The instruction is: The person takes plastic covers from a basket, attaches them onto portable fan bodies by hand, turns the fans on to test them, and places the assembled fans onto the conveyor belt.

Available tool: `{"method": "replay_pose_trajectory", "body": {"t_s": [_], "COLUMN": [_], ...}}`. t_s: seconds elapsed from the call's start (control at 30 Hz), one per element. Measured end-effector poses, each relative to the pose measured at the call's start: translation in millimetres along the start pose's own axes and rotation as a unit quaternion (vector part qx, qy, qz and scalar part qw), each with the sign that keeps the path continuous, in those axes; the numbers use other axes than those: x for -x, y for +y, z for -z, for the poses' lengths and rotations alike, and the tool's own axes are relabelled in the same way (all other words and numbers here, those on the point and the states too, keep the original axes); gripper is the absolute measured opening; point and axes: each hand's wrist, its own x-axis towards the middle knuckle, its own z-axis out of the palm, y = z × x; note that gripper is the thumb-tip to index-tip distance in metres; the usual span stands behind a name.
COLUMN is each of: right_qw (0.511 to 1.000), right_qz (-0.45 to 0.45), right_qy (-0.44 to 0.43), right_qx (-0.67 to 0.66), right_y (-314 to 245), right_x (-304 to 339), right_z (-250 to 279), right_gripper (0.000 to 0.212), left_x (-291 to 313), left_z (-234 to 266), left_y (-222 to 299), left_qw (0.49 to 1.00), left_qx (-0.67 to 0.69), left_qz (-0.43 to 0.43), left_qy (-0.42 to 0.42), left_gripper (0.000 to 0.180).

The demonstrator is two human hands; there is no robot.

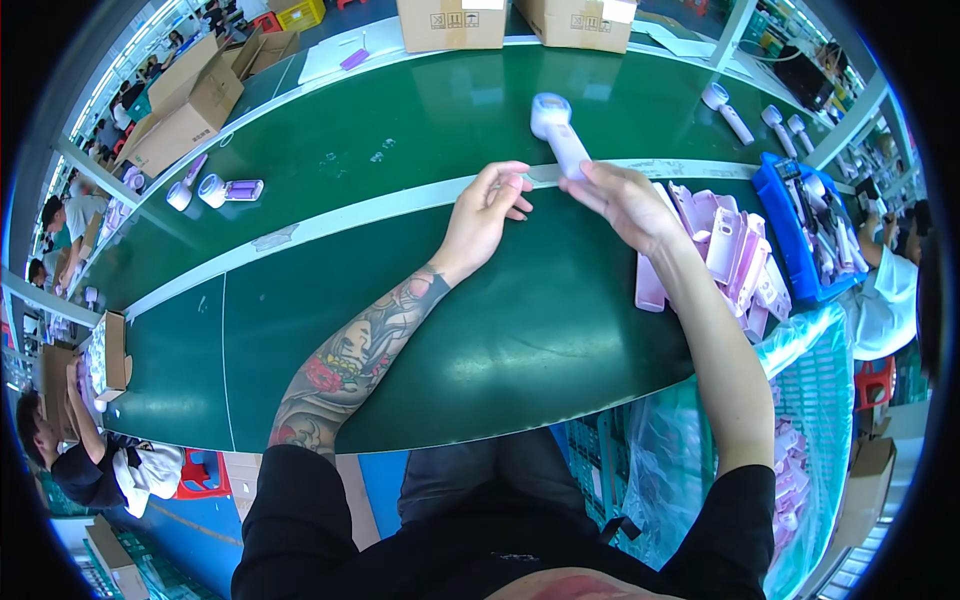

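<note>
My right hand (630, 205) is closed on the lower handle of a lavender handheld fan (568, 145). The fan's round head points away from me over the far side of the green bench. My left hand (484, 220) hovers just left of the handle, fingers loosely curled and apart, with nothing visible in them. Beside my right forearm lies a heap of pale pink plastic shell pieces (728, 240), partly hidden by that arm.
Right of the heap stands a blue bin (790, 235) of fan parts. More fans (727, 112) lie along the belt (400, 110); others (228, 190) rest at its left. Cartons (455, 25) stand at the back. A lined green crate (810, 390) sits below right. People work on both sides.
</note>
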Motion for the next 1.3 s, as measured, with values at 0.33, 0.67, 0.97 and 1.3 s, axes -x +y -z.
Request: {"method": "replay_pose_trajectory", "body": {"t_s": [0.33,0.67,0.97,1.3], "right_qw": [0.393,0.693,0.703,0.758], "right_qz": [0.121,0.21,0.096,0.169], "right_qy": [-0.031,-0.138,-0.139,-0.14], "right_qx": [0.911,0.675,0.691,0.614], "right_y": [-25,4,6,23], "right_x": [30,25,65,31], "right_z": [30,9,-58,-36], "right_gripper": [0.024,0.033,0.067,0.066], "left_x": [0,-18,-26,-12], "left_z": [3,17,265,345], "left_y": [6,-19,-7,17], "left_qw": [0.999,0.967,0.506,0.724], "left_qx": [0.003,-0.164,-0.691,-0.54], "left_qz": [0.018,-0.082,0.001,0.209], "left_qy": [0.047,0.175,0.516,0.376], "left_gripper": [0.025,0.027,0.05,0.049]}}
